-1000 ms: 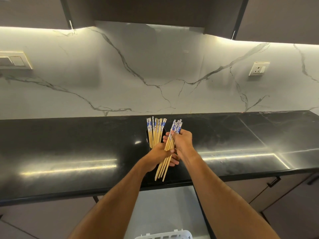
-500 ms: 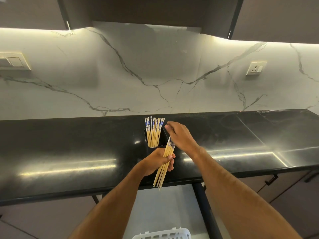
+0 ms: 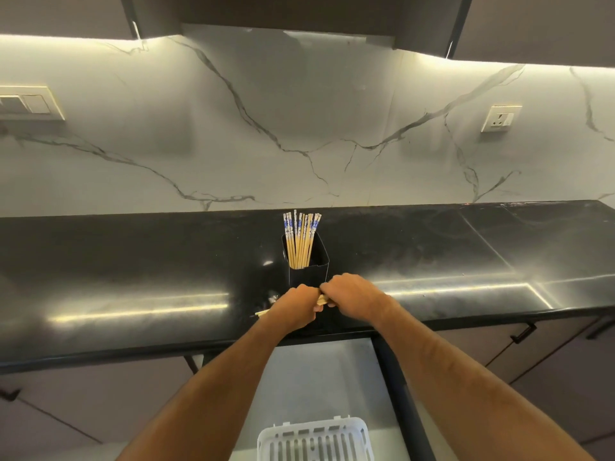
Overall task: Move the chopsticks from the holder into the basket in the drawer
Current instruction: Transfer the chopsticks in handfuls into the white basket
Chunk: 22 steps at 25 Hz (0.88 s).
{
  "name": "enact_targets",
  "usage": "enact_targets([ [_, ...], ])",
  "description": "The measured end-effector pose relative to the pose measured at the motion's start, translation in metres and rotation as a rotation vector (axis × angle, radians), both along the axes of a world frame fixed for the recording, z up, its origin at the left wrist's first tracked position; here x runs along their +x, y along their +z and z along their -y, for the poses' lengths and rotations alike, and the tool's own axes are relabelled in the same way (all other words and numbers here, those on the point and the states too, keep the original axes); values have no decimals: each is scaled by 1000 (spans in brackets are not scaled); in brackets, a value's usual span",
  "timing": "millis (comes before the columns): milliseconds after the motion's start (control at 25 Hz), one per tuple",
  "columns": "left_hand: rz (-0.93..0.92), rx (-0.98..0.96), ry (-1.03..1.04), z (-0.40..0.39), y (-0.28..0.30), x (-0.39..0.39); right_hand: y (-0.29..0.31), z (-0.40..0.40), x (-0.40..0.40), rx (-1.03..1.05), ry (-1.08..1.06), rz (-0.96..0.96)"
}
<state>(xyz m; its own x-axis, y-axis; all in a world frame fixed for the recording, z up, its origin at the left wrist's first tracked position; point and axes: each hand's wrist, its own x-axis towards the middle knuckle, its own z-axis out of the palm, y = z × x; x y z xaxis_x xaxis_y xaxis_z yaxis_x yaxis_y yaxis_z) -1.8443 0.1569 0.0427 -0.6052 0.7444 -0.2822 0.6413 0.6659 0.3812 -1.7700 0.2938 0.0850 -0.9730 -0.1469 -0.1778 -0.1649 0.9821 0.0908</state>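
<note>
1. Bamboo-coloured chopsticks with blue-and-white patterned tops (image 3: pixel 301 239) stand upright in a black square holder (image 3: pixel 307 269) on the dark polished worktop (image 3: pixel 133 277); only one view is given, the head camera, looking down over both forearms.

2. Just in front of the holder, the left hand (image 3: pixel 294 309) and the right hand (image 3: pixel 349 296) meet knuckle to knuckle, each grip clenched round a small bundle of chopsticks (image 3: pixel 321 299) held level across the body; a pale tip pokes out to the left of the left hand, and a short stretch shows between the two fists (how many sticks are in the bundle cannot be counted).

3. Below the worktop edge the drawer (image 3: pixel 319 377) stands open, and the white slotted basket (image 3: pixel 314 439) sits at its near end, well apart from the hands.

4. Judged from here, the risk lies in the carry down: a loose stick could slide out endways if the bundle tips; the sticks could also snag on the basket rim and scatter across the drawer floor, or catch the holder and topple it.
</note>
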Motion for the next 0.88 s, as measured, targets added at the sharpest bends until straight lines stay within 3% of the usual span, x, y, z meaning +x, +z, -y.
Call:
enact_targets([
  [160, -108, -102, -42, 14, -20, 15, -27, 12, 20, -95, -178, 91],
  [320, -159, -102, -46, 47, -62, 47, -74, 16, 60, -161, -235, 56],
  [600, -193, -104, -50, 86, -155, 135, -181, 48, 135, -209, -152, 93],
  [880, -123, -157, -39, 108, -221, 178, -243, 65, 167, -263, -164, 220],
])
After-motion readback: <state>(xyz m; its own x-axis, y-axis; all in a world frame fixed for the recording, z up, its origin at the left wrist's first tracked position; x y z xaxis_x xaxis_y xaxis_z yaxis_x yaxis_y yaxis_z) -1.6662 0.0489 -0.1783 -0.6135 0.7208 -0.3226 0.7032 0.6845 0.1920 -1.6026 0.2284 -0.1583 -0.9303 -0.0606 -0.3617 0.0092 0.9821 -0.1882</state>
